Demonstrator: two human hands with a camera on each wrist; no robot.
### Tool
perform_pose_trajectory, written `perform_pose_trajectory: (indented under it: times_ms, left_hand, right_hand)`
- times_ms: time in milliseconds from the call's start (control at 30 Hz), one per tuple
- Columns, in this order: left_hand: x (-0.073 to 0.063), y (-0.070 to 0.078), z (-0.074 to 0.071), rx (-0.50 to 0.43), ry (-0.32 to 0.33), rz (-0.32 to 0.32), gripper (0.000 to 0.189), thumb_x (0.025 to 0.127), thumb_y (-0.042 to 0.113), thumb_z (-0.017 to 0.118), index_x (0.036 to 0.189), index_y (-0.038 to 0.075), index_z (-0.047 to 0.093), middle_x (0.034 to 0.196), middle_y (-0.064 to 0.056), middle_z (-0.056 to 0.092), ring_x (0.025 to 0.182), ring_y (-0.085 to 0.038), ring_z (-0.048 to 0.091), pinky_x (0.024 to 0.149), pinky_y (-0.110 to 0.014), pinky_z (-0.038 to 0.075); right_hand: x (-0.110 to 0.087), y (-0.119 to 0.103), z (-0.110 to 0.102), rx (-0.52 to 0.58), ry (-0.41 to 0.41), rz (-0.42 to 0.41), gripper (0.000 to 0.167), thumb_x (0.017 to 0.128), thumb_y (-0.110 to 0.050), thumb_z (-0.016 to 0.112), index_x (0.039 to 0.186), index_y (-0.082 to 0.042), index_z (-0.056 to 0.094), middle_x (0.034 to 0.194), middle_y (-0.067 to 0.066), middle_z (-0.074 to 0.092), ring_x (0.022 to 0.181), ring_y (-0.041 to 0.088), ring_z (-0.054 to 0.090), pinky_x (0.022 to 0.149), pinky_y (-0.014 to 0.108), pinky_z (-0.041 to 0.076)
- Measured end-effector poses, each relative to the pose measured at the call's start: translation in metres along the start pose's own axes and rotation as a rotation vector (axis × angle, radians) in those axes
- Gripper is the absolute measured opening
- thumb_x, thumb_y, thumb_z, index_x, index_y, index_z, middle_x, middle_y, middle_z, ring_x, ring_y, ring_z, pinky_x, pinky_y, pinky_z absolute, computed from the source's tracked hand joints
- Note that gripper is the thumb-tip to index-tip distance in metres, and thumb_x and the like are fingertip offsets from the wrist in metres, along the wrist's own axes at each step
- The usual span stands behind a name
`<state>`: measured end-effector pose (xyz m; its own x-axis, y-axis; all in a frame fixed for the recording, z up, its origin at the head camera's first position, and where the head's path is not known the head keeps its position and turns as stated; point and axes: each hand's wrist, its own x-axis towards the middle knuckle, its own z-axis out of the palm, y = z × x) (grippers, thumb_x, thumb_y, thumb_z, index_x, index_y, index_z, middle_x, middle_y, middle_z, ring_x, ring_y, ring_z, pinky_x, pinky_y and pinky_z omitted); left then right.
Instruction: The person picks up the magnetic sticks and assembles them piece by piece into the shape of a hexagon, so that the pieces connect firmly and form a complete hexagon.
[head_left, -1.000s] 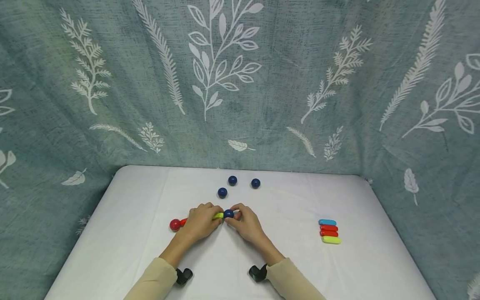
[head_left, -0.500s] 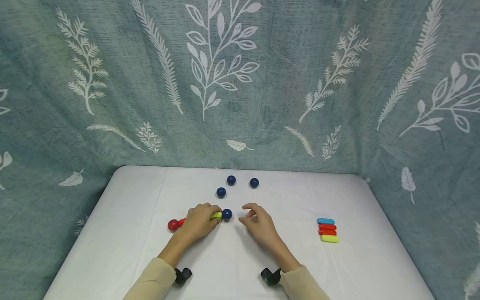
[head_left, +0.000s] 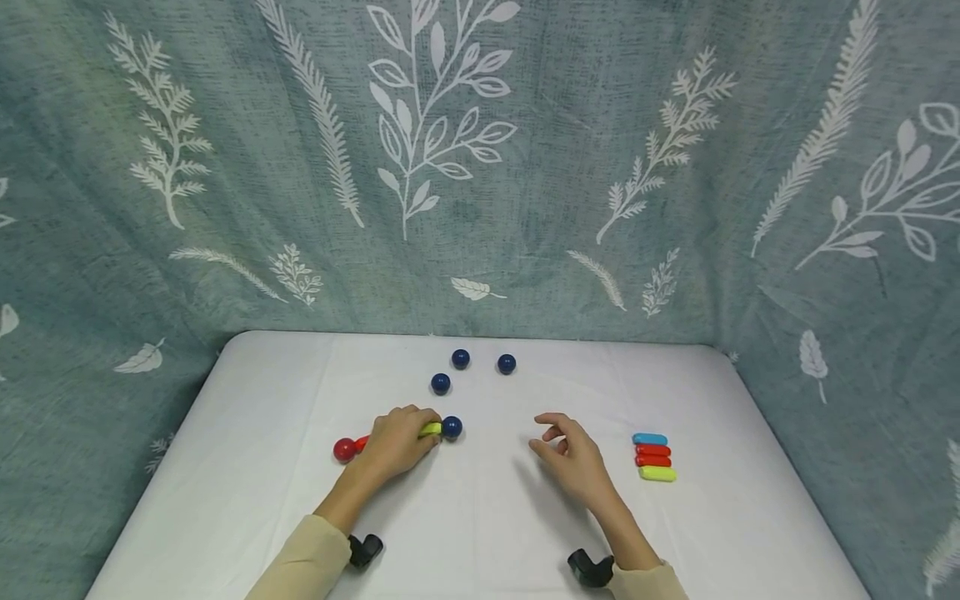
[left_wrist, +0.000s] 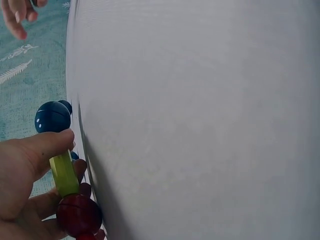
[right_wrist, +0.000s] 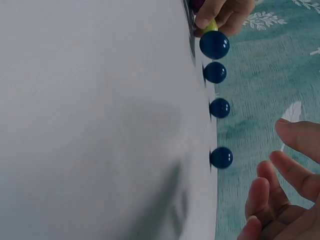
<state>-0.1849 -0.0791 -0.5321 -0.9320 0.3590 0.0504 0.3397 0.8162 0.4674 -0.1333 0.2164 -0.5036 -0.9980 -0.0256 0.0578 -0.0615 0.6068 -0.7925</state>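
My left hand (head_left: 397, 442) rests on the white table (head_left: 262, 467) and grips a yellow-green stick (head_left: 431, 429) with a dark blue ball (head_left: 452, 427) joined to its right end. In the left wrist view the thumb lies over the stick (left_wrist: 63, 172), with the blue ball (left_wrist: 52, 117) beyond it and a red ball (left_wrist: 77, 215) at its near end. Another red ball (head_left: 344, 450) and a red stick lie left of that hand. My right hand (head_left: 573, 454) hovers with loosely curled fingers, holding nothing, between the chain and a stack of sticks (head_left: 654, 457).
Three loose dark blue balls lie farther back on the table (head_left: 440, 383) (head_left: 461, 359) (head_left: 507, 364); the right wrist view shows them in a row (right_wrist: 219, 108). The stack at right has a blue, two red and a yellow-green stick. A leaf-patterned curtain (head_left: 480, 167) surrounds the table.
My right hand has let go of the blue ball at the stick's end and moved right toward the stack of sticks. The left hand has kept its grip and stayed in place.
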Motion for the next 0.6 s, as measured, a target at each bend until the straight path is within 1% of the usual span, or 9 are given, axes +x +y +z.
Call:
perform_pose_trajectory:
  times_ms: [133,267,467,600]
  left_hand:
    - [0.0,-0.001,-0.001,-0.007,0.002,-0.003,0.025,0.09,0.025,0.076,0.114,0.018,0.073,0.096,0.001,0.066,0.082,-0.017,0.052,0.073,-0.042,0.043]
    - [-0.001,0.0,-0.002,-0.025,0.004,-0.004,0.025,0.09,0.024,0.076,0.113,0.017,0.073,0.097,0.001,0.066,0.083,-0.017,0.052,0.074,-0.043,0.043]
    - [-0.001,-0.001,-0.003,-0.038,-0.004,-0.018,0.025,0.09,0.025,0.076,0.114,0.018,0.073,0.1,0.0,0.066,0.085,-0.017,0.053,0.076,-0.044,0.043]
    - [0.0,-0.001,-0.002,-0.041,-0.001,-0.017,0.024,0.09,0.024,0.076,0.112,0.017,0.074,0.092,0.003,0.063,0.08,-0.016,0.051,0.072,-0.042,0.041]
  right_hand:
    - [-0.008,0.01,-0.014,-0.026,-0.003,0.0,0.032,0.093,-0.021,0.074,0.123,-0.013,0.066,0.096,0.002,0.059,0.076,0.017,0.05,0.063,0.03,0.041]
    - [-0.016,0.025,-0.031,-0.048,-0.01,0.004,0.031,0.093,-0.021,0.074,0.121,-0.013,0.067,0.096,0.002,0.058,0.077,0.018,0.051,0.063,0.028,0.042]
    - [-0.029,0.049,-0.06,-0.041,-0.002,0.063,0.033,0.094,-0.024,0.073,0.123,-0.01,0.066,0.098,0.006,0.058,0.078,0.02,0.05,0.063,0.028,0.044]
    - [-0.036,0.061,-0.079,-0.08,0.018,0.097,0.038,0.096,-0.03,0.07,0.126,-0.009,0.064,0.102,0.007,0.057,0.082,0.02,0.049,0.064,0.028,0.044]
